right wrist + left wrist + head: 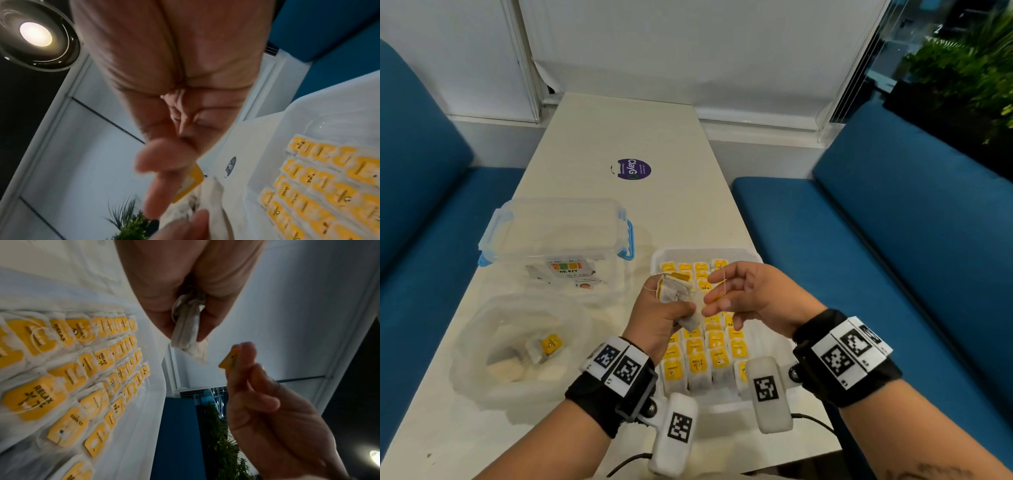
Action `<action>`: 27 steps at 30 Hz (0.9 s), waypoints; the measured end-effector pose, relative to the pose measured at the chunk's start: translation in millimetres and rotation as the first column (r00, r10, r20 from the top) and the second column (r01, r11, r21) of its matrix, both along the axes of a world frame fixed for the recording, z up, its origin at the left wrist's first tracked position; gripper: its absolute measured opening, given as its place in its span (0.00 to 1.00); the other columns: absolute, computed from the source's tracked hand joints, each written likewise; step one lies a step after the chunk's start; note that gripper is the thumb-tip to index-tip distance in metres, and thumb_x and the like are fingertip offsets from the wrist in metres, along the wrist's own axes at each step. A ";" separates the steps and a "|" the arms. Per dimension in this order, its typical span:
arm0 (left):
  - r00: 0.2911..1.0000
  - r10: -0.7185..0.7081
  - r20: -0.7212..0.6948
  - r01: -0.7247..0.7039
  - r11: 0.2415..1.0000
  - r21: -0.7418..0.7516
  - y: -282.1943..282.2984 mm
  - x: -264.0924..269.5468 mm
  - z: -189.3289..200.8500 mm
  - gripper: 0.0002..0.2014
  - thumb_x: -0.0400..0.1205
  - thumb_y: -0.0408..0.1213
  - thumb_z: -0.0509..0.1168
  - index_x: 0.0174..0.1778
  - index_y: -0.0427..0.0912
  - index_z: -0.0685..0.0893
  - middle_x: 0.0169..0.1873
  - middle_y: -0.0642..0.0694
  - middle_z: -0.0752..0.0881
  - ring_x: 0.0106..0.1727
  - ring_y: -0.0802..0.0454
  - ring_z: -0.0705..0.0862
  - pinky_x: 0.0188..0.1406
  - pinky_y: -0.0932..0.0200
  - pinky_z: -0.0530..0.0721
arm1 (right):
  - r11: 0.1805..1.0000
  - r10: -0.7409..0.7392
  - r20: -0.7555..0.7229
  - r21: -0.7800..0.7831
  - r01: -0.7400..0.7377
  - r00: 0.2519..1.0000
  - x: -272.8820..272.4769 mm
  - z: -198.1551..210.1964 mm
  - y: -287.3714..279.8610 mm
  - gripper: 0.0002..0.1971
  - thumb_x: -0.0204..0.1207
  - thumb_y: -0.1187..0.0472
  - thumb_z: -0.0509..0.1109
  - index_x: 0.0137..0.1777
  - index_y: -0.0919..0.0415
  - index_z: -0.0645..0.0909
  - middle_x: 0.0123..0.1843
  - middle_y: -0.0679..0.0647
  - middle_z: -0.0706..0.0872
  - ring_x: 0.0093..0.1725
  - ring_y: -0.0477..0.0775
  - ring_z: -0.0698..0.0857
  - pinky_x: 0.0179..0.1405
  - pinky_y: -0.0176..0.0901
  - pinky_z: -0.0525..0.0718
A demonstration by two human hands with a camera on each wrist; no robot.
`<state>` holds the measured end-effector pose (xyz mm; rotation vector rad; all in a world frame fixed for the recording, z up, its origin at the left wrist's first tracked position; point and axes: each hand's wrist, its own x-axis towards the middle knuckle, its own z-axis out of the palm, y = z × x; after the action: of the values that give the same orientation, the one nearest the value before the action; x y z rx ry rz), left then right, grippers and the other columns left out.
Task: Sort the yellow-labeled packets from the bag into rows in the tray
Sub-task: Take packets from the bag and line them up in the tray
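Note:
Above the tray's middle, my left hand [671, 308] grips a small bundle of white packets [675, 291] with yellow labels; the left wrist view shows my fingers curled round the bundle [186, 331]. Just to its right, my right hand [717, 301] pinches one packet's yellow label [228, 361], whose string loops over a finger. That label [193, 180] also shows in the right wrist view. Under both hands, the white tray [688, 253] holds several rows of yellow-labeled packets [697, 363]. At the left, the clear plastic bag [482, 370] has a packet [550, 344] inside.
A clear lidded box with blue clips [558, 236] stands behind the bag, left of the tray. A purple sticker [634, 169] lies further back on the white table [626, 130]. Blue benches flank the table on both sides.

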<state>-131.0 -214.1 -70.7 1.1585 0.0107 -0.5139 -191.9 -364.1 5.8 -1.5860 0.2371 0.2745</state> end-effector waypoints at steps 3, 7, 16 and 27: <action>1.000 -0.010 0.024 0.011 1.000 -0.027 -3.4 -3.1 2.7 0.22 0.71 0.11 0.65 0.53 0.41 0.75 0.39 0.42 0.81 0.35 0.46 0.81 0.21 0.62 0.83 | 0.989 -0.053 0.018 -0.139 0.055 0.998 4.8 -3.0 8.0 0.10 0.73 0.78 0.69 0.43 0.61 0.80 0.36 0.61 0.87 0.24 0.42 0.84 0.16 0.30 0.71; 1.000 0.004 0.016 -0.003 0.999 -0.037 -7.0 -6.7 3.8 0.27 0.67 0.10 0.67 0.58 0.38 0.74 0.41 0.40 0.81 0.37 0.46 0.82 0.21 0.61 0.83 | 0.958 -0.180 0.033 -0.219 0.182 0.983 9.2 -17.7 13.3 0.12 0.69 0.77 0.73 0.34 0.59 0.82 0.30 0.55 0.83 0.24 0.45 0.76 0.18 0.31 0.68; 1.000 0.001 0.006 -0.001 0.999 -0.054 -1.0 -9.7 2.5 0.18 0.74 0.13 0.62 0.47 0.44 0.77 0.38 0.44 0.81 0.34 0.51 0.81 0.23 0.62 0.83 | 0.940 -0.177 0.032 -0.291 0.178 0.984 10.3 -26.8 12.9 0.07 0.71 0.72 0.75 0.42 0.60 0.83 0.28 0.54 0.80 0.21 0.47 0.76 0.17 0.34 0.76; 0.970 0.112 -0.217 -0.142 0.982 -0.125 6.3 -0.8 -6.0 0.04 0.81 0.29 0.64 0.49 0.41 0.76 0.40 0.43 0.82 0.40 0.48 0.84 0.36 0.56 0.89 | 0.538 0.105 0.019 -0.842 -0.040 0.994 3.4 -11.3 -2.0 0.08 0.77 0.59 0.70 0.37 0.54 0.77 0.33 0.43 0.76 0.31 0.41 0.72 0.30 0.31 0.67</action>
<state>-131.8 -207.8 -76.7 0.9558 0.2261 -0.5119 -188.5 -366.1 -5.5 -2.5942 0.2675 0.1659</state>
